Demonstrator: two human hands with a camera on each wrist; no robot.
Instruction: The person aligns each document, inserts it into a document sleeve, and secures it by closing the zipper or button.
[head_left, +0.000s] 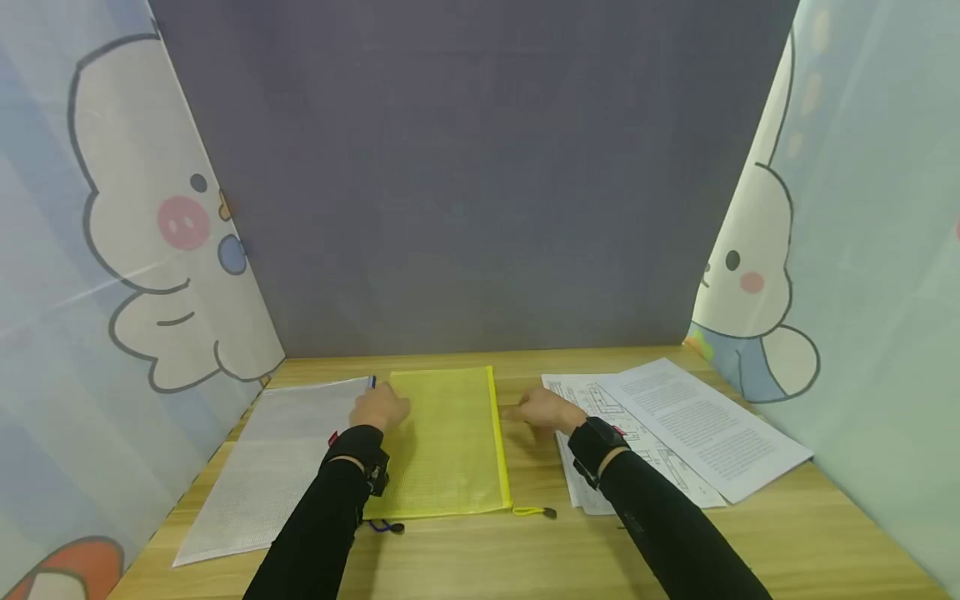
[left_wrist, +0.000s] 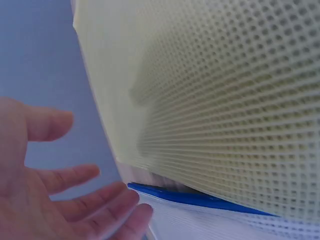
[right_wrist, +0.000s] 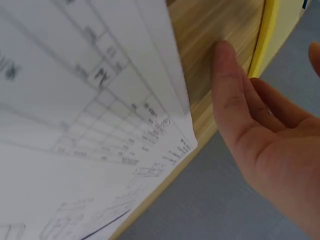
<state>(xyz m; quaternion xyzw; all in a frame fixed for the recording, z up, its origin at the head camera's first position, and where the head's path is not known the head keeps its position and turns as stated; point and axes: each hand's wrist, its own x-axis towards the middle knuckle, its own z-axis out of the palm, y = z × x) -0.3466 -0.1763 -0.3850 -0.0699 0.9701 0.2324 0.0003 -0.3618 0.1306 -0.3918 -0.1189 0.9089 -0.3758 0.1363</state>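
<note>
A yellow mesh zipper pouch (head_left: 448,442) lies flat on the wooden table between my hands. My left hand (head_left: 380,407) is over its left edge, where a white mesh zipper pouch (head_left: 288,454) with a blue zipper (left_wrist: 200,199) lies alongside. In the left wrist view the fingers (left_wrist: 75,177) are spread and loosely bent, with nothing in them. My right hand (head_left: 551,410) hovers between the yellow zipper edge (head_left: 498,437) and the printed papers (head_left: 697,429). Its fingers (right_wrist: 232,95) look nearly straight and hold nothing; whether they touch the table is unclear.
Several printed sheets overlap at the right, some with line drawings (right_wrist: 125,195). A yellow zipper pull cord (head_left: 532,511) and a blue pull cord (head_left: 386,527) stick out at the pouches' near ends. A grey panel (head_left: 480,183) stands behind the table (head_left: 465,567), with patterned curtains either side.
</note>
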